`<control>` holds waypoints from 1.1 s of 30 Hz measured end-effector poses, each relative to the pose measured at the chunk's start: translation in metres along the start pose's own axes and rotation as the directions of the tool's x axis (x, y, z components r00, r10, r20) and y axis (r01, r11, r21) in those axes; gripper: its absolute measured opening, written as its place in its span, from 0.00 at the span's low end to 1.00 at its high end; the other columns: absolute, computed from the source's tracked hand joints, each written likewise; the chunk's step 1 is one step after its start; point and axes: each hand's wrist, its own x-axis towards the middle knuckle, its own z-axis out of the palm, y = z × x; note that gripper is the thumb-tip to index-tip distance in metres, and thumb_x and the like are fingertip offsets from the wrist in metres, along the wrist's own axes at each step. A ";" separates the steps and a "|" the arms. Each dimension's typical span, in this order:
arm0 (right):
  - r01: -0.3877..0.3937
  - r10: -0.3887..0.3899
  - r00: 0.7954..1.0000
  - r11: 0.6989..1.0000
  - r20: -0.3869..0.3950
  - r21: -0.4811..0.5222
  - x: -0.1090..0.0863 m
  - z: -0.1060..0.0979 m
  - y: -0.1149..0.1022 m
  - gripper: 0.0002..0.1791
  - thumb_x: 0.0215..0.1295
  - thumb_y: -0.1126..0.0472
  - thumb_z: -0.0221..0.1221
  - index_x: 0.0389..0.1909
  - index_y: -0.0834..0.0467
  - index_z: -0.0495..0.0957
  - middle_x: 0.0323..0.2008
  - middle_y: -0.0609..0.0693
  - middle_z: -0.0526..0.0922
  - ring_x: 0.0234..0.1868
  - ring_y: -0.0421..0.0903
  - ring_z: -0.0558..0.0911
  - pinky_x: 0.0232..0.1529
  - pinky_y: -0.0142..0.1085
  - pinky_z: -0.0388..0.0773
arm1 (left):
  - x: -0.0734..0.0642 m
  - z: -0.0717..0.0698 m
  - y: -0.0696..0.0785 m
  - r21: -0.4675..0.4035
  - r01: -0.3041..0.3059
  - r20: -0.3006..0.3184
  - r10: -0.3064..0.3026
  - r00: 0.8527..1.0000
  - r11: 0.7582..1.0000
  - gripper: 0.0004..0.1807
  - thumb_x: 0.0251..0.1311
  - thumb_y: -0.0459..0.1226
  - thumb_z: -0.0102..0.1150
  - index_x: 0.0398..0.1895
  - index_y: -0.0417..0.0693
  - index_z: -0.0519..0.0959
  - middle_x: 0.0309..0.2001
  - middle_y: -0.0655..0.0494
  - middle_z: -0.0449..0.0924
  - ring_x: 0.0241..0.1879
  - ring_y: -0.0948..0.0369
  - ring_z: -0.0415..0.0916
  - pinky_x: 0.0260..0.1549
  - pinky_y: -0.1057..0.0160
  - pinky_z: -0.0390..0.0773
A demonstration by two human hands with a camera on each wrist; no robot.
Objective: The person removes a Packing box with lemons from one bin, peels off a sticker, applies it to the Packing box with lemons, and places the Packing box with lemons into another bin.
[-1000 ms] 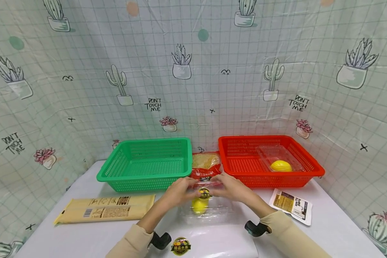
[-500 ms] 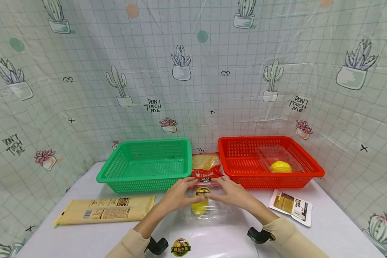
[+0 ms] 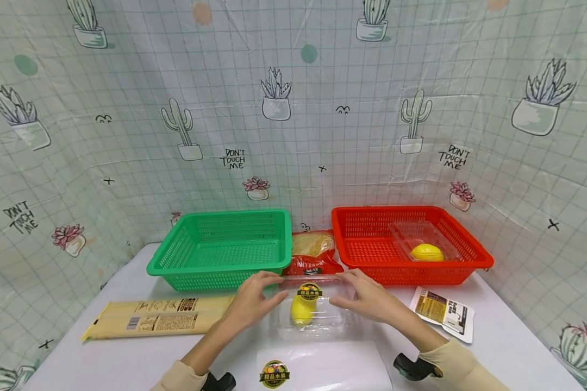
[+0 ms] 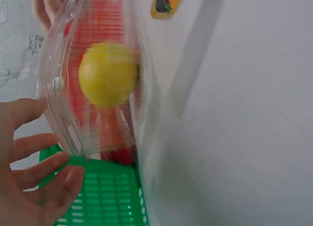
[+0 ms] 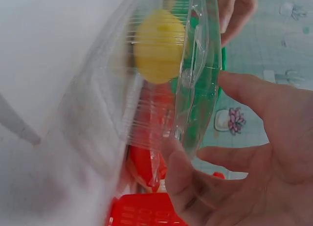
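Note:
A clear plastic fruit box with its lid down lies in front of the person, a yellow lemon inside it. On the lid is a round black-and-gold fruit sticker. The left hand is at the box's left end, its fingers spread and their tips right at the lid edge in the left wrist view. At the opposite end is the right hand; in the right wrist view its thumb and loosely bent fingers meet the lid's edge and corner.
Behind stand a green basket and a red basket; the red one holds another clear box with a lemon. Between them lies a red food packet. A noodle pack, a white pouch and a sticker sheet lie around.
Both hands have moved apart, from the middle of the lid out to the two ends of the box. The sticker on the lid now shows fully. The box stays in place.

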 end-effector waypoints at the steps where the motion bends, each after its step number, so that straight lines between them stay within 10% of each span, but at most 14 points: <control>1: -0.008 0.008 1.000 1.000 0.003 0.006 -0.002 -0.001 0.001 0.40 0.58 0.40 0.66 0.65 0.60 0.72 0.59 0.60 0.76 0.33 0.40 0.76 0.41 0.44 0.80 | -0.001 -0.002 -0.002 0.001 0.013 0.012 -0.013 1.000 1.000 0.19 0.58 0.42 0.67 0.50 0.40 0.83 0.53 0.46 0.81 0.30 0.60 0.76 0.32 0.71 0.73; 6: -0.039 0.032 0.996 0.996 0.080 0.081 -0.012 -0.006 0.007 0.42 0.60 0.41 0.65 0.68 0.63 0.67 0.53 0.61 0.82 0.33 0.43 0.84 0.39 0.42 0.83 | -0.004 -0.010 -0.012 -0.047 0.077 0.081 -0.073 0.994 0.996 0.25 0.60 0.44 0.65 0.56 0.38 0.79 0.56 0.41 0.79 0.26 0.62 0.76 0.27 0.72 0.75; 12: -0.040 0.005 0.982 0.982 0.189 0.182 -0.021 -0.009 0.010 0.45 0.63 0.43 0.62 0.71 0.67 0.60 0.46 0.59 0.86 0.25 0.45 0.84 0.28 0.36 0.77 | -0.006 -0.013 -0.023 -0.167 0.135 0.174 -0.105 0.979 0.977 0.31 0.63 0.49 0.62 0.62 0.35 0.74 0.58 0.38 0.79 0.45 0.48 0.83 0.31 0.71 0.80; 18: 0.012 -0.064 0.973 0.973 0.220 0.229 -0.026 -0.010 0.009 0.47 0.62 0.45 0.64 0.71 0.71 0.57 0.39 0.53 0.86 0.23 0.46 0.83 0.23 0.33 0.75 | -0.004 -0.014 -0.028 -0.252 0.192 0.260 -0.125 0.958 0.949 0.33 0.65 0.48 0.60 0.65 0.33 0.70 0.58 0.36 0.78 0.36 0.57 0.86 0.36 0.66 0.83; 33: 0.039 -0.111 0.969 0.952 0.222 0.304 -0.029 -0.008 0.011 0.50 0.58 0.50 0.69 0.71 0.72 0.55 0.33 0.49 0.82 0.25 0.42 0.82 0.22 0.33 0.77 | -0.002 -0.015 -0.023 -0.292 0.222 0.287 -0.136 0.948 0.930 0.30 0.65 0.46 0.60 0.63 0.33 0.72 0.52 0.34 0.82 0.34 0.52 0.85 0.36 0.56 0.84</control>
